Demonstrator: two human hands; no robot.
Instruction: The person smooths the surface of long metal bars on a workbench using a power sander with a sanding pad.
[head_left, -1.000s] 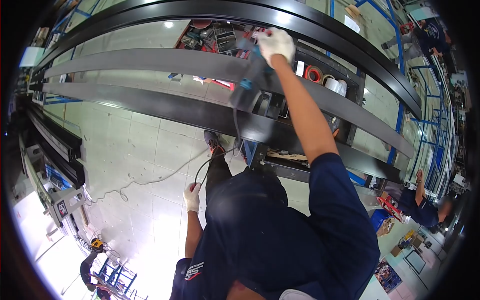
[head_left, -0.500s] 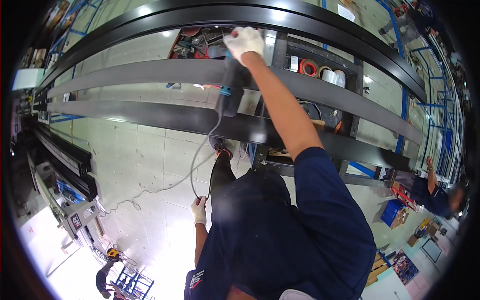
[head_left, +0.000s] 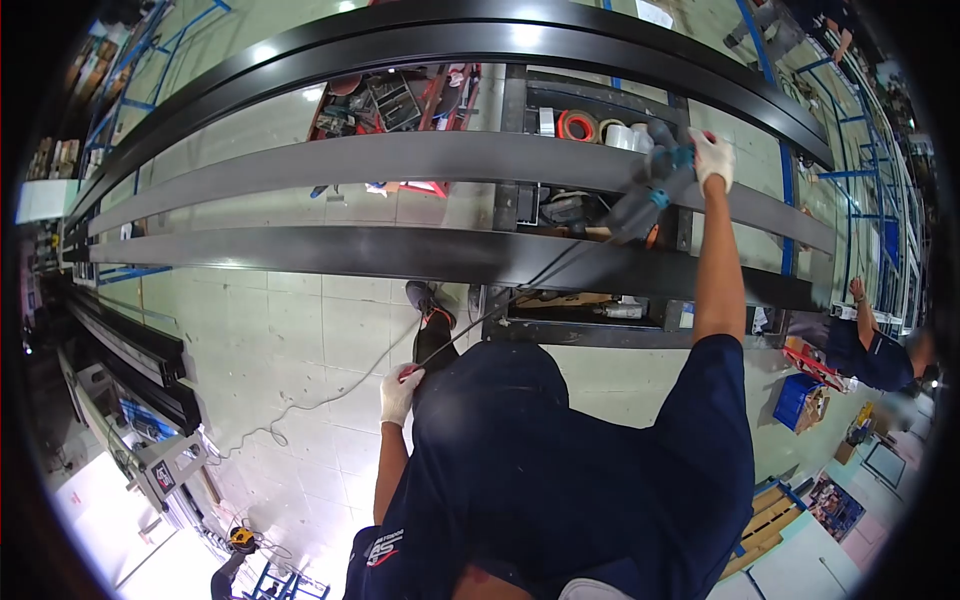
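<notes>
My right hand (head_left: 712, 160), in a white glove, is closed on the head end of a corded power tool (head_left: 636, 212). The tool has a long dark body with teal bands and a shape like an angle grinder; motion blurs it. It is over the right part of a flat grey metal bar (head_left: 400, 155); contact cannot be made out. My gloved left hand (head_left: 398, 395) is pinched around the tool's cord (head_left: 470, 334) beside my leg. From there the cord runs taut up to the tool, across a darker bar (head_left: 350, 250).
A long black profile (head_left: 420, 42) spans the far side. Under the bars are a dark frame (head_left: 508, 150), tape rolls (head_left: 577, 125) and a red tool tray (head_left: 440, 105) with loose tools. Slack cord (head_left: 300, 408) trails over the floor. Another person (head_left: 875, 350) is at the right.
My right hand has carried the power tool rightward along the bars, drawing the cord straight. My left hand has risen slightly, still on the cord.
</notes>
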